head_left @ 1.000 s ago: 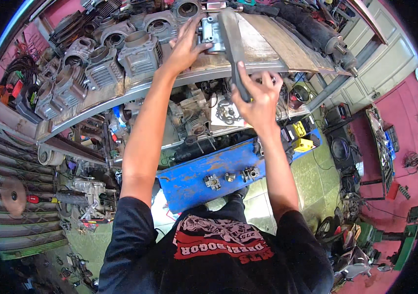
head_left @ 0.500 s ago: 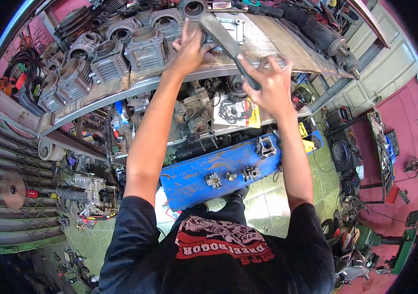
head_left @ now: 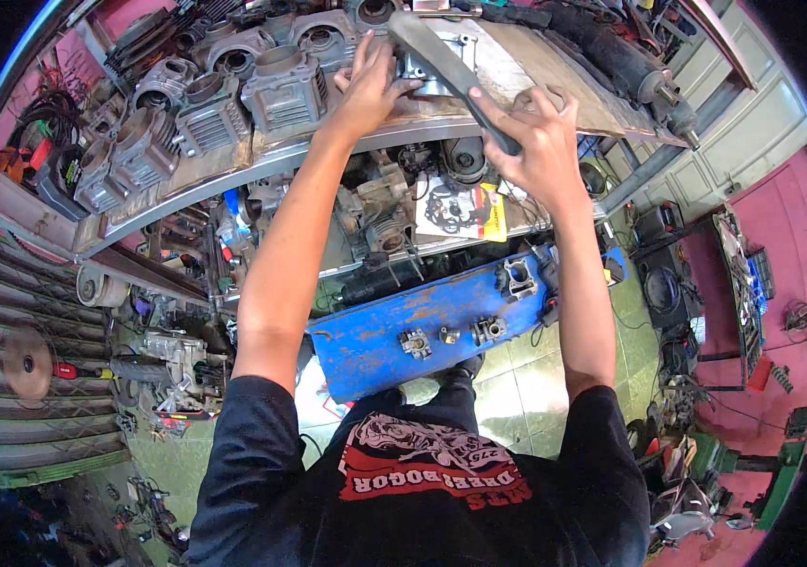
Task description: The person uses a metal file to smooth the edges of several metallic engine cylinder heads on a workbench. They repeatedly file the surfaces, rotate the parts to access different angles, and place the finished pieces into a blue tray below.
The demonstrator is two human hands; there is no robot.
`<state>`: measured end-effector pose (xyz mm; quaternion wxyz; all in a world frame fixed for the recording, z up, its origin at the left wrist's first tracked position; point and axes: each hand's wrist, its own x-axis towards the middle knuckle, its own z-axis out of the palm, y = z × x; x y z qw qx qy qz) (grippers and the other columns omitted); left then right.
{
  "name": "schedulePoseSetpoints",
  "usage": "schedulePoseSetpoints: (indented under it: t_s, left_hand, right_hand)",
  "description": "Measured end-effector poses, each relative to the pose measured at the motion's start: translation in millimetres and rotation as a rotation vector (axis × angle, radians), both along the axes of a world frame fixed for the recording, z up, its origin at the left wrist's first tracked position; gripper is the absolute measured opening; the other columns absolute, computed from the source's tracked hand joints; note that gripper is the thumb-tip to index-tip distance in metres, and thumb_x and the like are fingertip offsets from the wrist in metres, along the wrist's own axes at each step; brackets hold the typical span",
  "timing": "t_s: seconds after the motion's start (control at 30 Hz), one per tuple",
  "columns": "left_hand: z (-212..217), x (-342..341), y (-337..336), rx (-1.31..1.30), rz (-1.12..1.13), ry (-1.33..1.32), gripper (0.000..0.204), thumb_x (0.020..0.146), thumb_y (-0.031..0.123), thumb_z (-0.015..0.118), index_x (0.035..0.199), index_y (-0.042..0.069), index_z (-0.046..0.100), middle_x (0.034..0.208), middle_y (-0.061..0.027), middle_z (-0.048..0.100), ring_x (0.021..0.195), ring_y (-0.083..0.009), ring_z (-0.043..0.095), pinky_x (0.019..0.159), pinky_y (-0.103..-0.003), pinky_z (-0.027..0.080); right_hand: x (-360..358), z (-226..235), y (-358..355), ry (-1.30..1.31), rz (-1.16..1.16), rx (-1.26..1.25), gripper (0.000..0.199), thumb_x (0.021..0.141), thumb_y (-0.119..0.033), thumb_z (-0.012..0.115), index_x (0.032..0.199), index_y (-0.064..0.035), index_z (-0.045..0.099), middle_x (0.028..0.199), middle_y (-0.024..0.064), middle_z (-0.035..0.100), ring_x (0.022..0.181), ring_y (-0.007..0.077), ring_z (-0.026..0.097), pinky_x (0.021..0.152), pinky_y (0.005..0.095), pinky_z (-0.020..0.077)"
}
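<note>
My right hand (head_left: 545, 146) grips the dark handle of a long, flat grey-bladed tool (head_left: 441, 61), its index finger stretched along the handle. The blade slants up and left across a silver metal engine part (head_left: 430, 87) on the workbench, hiding much of it. Whether the blade touches the part cannot be made out. My left hand (head_left: 365, 99) is at the part's left side, thumb against its near edge and index finger pointing away from me. The blade partly hides where the other fingers meet it.
Several finned engine cylinders (head_left: 285, 94) crowd the bench's left side. A dark exhaust muffler (head_left: 602, 57) lies at the far right. The shelf below holds engine parts and a packaged gasket set (head_left: 460, 208). Small metal parts rest on a blue bench (head_left: 365, 345) in front of my legs.
My right hand has shifted slightly right and away from me, and the flat tool has moved with it. My left hand stays at the engine part with little movement.
</note>
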<state>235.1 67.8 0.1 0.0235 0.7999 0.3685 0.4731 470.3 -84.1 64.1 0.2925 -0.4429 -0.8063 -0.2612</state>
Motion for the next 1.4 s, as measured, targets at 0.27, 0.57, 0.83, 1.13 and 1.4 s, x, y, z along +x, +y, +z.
schedulePoseSetpoints:
  t_s: [0.27, 0.57, 0.83, 1.13, 1.4]
  left_hand:
    - [5.3, 5.1, -10.3, 0.045, -0.008, 0.049, 0.082, 0.091, 0.033, 0.074, 0.158, 0.014, 0.031, 0.158, -0.0124, 0.043, 0.155, -0.0317, 0.02, 0.104, -0.057, 0.022]
    - [5.4, -3.7, -3.5, -0.035, -0.024, 0.028, 0.08, 0.093, 0.038, 0.071, 0.158, 0.015, 0.03, 0.162, -0.0158, 0.034, 0.156, -0.0304, 0.016, 0.113, -0.055, 0.019]
    - [5.9, -3.2, -7.1, -0.049, 0.014, 0.098, 0.082, 0.094, 0.041, 0.069, 0.161, 0.021, 0.026, 0.167, -0.0159, 0.022, 0.156, -0.0298, 0.019, 0.114, -0.055, 0.019]
    - [1.1, -1.4, 1.2, -0.021, -0.003, 0.064, 0.087, 0.092, 0.045, 0.07, 0.161, 0.019, 0.024, 0.167, -0.0172, 0.023, 0.154, -0.0312, 0.022, 0.111, -0.057, 0.024]
    - [4.1, -6.9, -3.8, -0.051, 0.051, 0.116, 0.085, 0.092, 0.034, 0.07, 0.161, 0.019, 0.024, 0.166, -0.0189, 0.022, 0.155, -0.0312, 0.02, 0.111, -0.056, 0.024]
  right_hand:
    - [38.1, -16.2, -15.3, 0.06, 0.03, -0.036, 0.062, 0.072, -0.022, 0.074, 0.134, -0.0259, 0.069, 0.071, 0.0059, 0.067, 0.091, 0.0234, 0.059, 0.096, 0.0497, 0.0361]
    - [34.9, -32.2, -7.9, 0.095, 0.071, -0.06, 0.058, 0.073, -0.022, 0.075, 0.131, -0.0236, 0.071, 0.078, 0.007, 0.069, 0.091, 0.0224, 0.059, 0.1, 0.0475, 0.0359]
    - [17.1, -44.3, -3.2, 0.145, 0.085, 0.088, 0.057, 0.073, -0.023, 0.076, 0.13, -0.0206, 0.072, 0.07, 0.0047, 0.065, 0.087, 0.0209, 0.059, 0.104, 0.0519, 0.0342]
    - [-37.8, -89.4, -5.8, 0.456, 0.085, 0.22, 0.057, 0.078, -0.019, 0.076, 0.133, -0.009, 0.067, 0.071, 0.004, 0.07, 0.086, 0.0204, 0.063, 0.1, 0.0516, 0.0364]
    - [-86.2, -125.0, -23.7, 0.478, -0.027, 0.082, 0.059, 0.078, -0.016, 0.077, 0.135, -0.0037, 0.064, 0.077, 0.0037, 0.072, 0.087, 0.0208, 0.063, 0.103, 0.0488, 0.0354]
